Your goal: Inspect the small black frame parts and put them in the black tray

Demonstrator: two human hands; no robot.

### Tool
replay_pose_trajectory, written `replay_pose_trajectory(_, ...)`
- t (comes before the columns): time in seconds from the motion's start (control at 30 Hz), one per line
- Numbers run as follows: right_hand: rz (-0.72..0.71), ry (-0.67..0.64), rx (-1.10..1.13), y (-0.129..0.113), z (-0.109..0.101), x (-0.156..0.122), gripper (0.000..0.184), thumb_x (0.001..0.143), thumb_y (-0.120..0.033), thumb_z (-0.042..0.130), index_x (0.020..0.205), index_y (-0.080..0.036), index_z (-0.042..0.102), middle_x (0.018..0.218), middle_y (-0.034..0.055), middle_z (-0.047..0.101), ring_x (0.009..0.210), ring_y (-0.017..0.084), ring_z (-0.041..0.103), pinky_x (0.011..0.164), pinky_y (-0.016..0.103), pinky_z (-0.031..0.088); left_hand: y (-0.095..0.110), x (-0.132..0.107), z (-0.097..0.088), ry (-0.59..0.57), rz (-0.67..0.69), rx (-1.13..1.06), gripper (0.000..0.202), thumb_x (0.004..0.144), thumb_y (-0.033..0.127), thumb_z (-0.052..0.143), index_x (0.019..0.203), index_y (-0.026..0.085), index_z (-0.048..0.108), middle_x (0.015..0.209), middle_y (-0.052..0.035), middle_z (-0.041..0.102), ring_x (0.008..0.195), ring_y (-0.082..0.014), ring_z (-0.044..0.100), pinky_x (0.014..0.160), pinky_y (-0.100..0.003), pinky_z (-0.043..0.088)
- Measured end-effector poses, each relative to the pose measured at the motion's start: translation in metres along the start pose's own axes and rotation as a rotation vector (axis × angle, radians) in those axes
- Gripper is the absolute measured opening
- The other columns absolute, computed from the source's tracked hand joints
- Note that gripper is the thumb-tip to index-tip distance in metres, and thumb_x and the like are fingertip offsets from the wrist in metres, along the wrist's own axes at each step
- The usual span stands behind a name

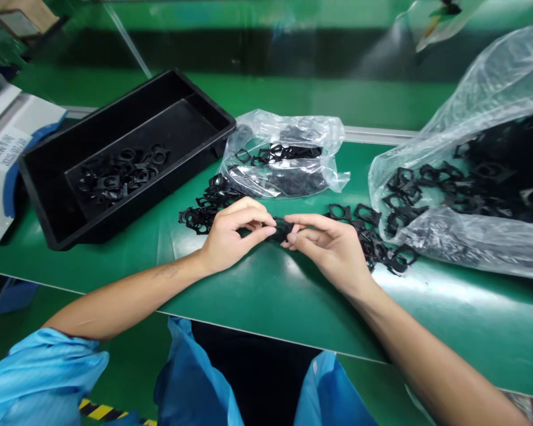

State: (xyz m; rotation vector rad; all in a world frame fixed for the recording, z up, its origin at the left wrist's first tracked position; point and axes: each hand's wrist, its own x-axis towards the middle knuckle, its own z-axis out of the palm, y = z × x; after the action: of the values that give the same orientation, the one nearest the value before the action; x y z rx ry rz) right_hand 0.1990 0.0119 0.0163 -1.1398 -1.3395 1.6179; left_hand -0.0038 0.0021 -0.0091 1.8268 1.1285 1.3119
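Observation:
Between my two hands, just above the green table, is a small black plastic part (282, 229), partly hidden by fingers. My left hand (236, 232) pinches its left end with thumb and fingertips. At the other end, my right hand (328, 244) grips it the same way. Beyond my left hand lies a pile of black ring-shaped parts (202, 214). More loose black frames (366, 222) with round holes are heaped beside my right hand, spilling toward the mouth of a large clear bag (453, 236).
A black tray (204, 145) at the left holds several black ring parts. A smaller clear bag (288, 177) with similar parts lies behind my hands. A white and blue machine (18, 154) stands at the far left. The table's front edge (266, 336) runs before me.

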Motion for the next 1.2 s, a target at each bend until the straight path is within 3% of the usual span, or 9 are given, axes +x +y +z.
replay_pose_trajectory(0.37, 0.034, -0.034, 0.059, 0.0023, 0.0025, 0.0009, 0.04, 0.07, -0.043, 0.087, 0.098, -0.017, 0.078, 0.075, 0.001, 0.068, 0.067, 0.015, 0.071, 0.076, 0.034, 0.064, -0.001, 0.0015, -0.0008, -0.004, 0.069, 0.114, 0.009, 0.088, 0.027, 0.072, 0.086, 0.018, 0.073, 0.082, -0.0026, 0.066, 0.07, -0.0102, 0.056, 0.061, -0.022, 0.047)
replay_pose_trajectory(0.77, -0.154, 0.057, -0.164, 0.0063, 0.0037, -0.0049, 0.024, 0.084, -0.032, 0.075, 0.102, -0.018, 0.079, 0.088, 0.0052, 0.069, 0.072, 0.015, 0.071, 0.075, 0.03, 0.064, 0.0071, -0.0013, -0.0037, 0.066, 0.297, 0.3, 0.001, 0.087, 0.021, 0.074, 0.088, 0.02, 0.074, 0.08, -0.0002, 0.066, 0.073, -0.0102, 0.062, 0.068, -0.024, 0.051)
replay_pose_trajectory(1.2, -0.078, -0.023, -0.02, 0.0037, 0.0054, -0.0064, 0.029, 0.079, -0.036, 0.08, 0.101, -0.016, 0.079, 0.082, 0.0052, 0.073, 0.07, 0.016, 0.072, 0.071, 0.03, 0.064, 0.0038, 0.0007, -0.0019, 0.045, 0.223, 0.299, 0.006, 0.089, 0.026, 0.072, 0.087, 0.02, 0.075, 0.081, -0.0009, 0.067, 0.071, -0.0106, 0.061, 0.067, -0.025, 0.051)
